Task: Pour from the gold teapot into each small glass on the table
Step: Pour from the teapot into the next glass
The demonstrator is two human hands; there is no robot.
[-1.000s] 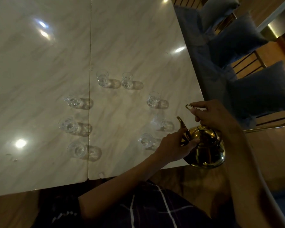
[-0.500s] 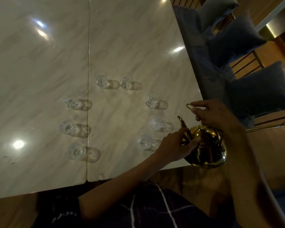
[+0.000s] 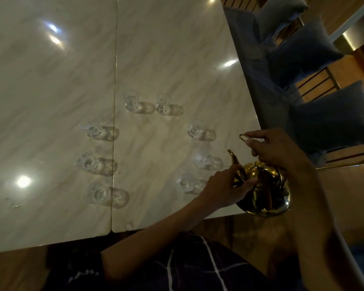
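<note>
a person's right hand grips the thin wire handle of a round, polished gold metal teapot at the near right corner of a pale marble table, while the left hand pinches the pot at the base of its spout, just beside the nearest of eight small clear glasses.

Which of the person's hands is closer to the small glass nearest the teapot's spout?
Left. The left hand sits beside that glass, touching the gold teapot just below its spout. The right hand grips the handle, farther right.
</note>
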